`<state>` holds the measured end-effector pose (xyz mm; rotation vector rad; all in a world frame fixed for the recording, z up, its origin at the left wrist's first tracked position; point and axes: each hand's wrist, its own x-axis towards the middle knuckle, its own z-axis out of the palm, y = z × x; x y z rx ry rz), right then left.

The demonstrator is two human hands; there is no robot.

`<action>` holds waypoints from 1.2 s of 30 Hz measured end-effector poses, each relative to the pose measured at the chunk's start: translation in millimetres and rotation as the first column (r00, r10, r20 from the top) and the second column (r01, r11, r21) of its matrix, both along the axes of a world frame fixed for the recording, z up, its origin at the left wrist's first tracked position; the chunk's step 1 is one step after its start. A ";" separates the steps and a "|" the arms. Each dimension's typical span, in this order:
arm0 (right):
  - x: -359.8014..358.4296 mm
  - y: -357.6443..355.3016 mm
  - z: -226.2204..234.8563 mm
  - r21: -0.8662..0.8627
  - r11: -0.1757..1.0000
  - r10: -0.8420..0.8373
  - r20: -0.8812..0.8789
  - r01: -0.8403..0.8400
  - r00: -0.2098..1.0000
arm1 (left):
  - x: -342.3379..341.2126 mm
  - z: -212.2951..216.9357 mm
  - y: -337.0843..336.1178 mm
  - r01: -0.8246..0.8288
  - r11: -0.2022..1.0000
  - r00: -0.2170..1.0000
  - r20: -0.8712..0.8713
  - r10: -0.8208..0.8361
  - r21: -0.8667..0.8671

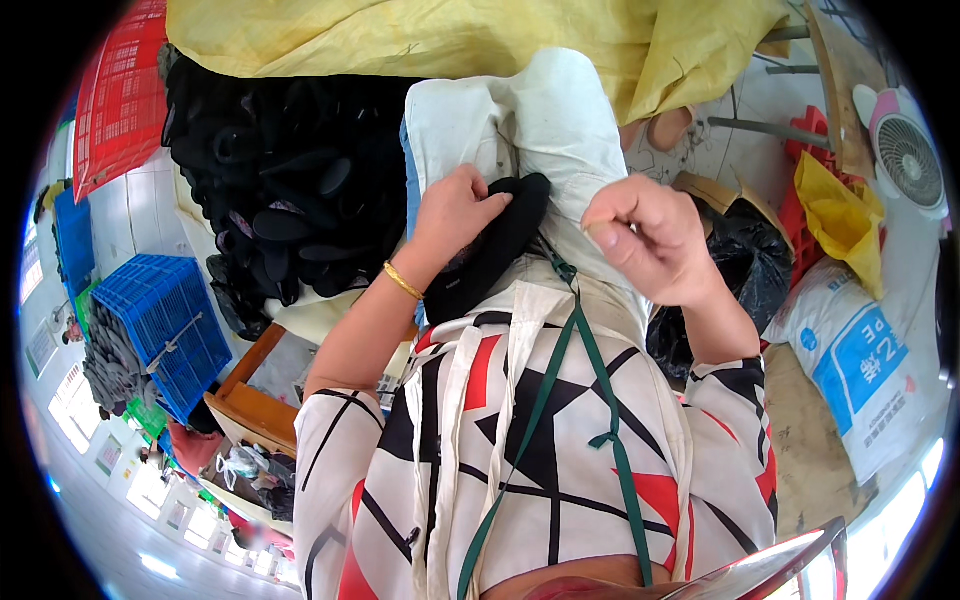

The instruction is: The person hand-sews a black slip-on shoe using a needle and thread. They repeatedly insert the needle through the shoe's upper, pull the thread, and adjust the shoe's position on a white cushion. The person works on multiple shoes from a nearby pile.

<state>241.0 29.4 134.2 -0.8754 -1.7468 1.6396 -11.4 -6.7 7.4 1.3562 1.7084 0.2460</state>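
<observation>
A black fabric slipper (500, 245), long and soft with a rounded sole-like end, lies across my lap on the white apron (560, 120). My left hand (458, 212) grips its upper left side, thumb against the edge. To the right, my right hand (650, 235) is raised apart from the slipper, thumb and forefinger pinched together. Whatever may be between those fingertips is too small to make out. A green cord (550, 370) hangs from my neck to a knot beside the slipper's right edge; what it is tied to is partly hidden.
A large heap of black slippers (270, 190) sits to my left. Yellow sheeting (450, 35) spans the far side. On the right are a black plastic bag (750, 255), a white-and-blue sack (850, 360) and a fan (905, 150). Blue crates (165, 320) and a wooden stool (255, 400) stand left.
</observation>
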 end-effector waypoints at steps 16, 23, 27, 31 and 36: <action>-30.2 4.0 -66.7 -0.047 0.956 0.292 0.274 -0.291 0.916 | -18.2 8.0 1.6 -0.131 0.687 0.473 0.564 0.677 -0.715; -59.1 8.6 -101.8 0.329 0.898 0.025 0.626 -0.293 0.779 | -10.1 28.7 -7.1 0.019 0.989 0.940 0.340 0.032 -0.145; -64.1 14.5 -103.3 0.412 0.830 0.016 0.656 -0.377 0.754 | -11.2 20.6 -8.0 0.015 0.998 0.945 0.326 -0.035 0.063; -62.8 18.7 -108.9 0.349 0.856 0.083 0.634 -0.380 0.769 | -18.0 18.1 5.3 -0.143 0.919 0.868 0.399 0.295 -0.367; -65.7 9.3 -123.6 0.320 0.916 0.076 0.455 -0.243 0.887 | -19.8 1.1 -4.1 -0.110 0.906 0.803 0.500 0.323 -0.408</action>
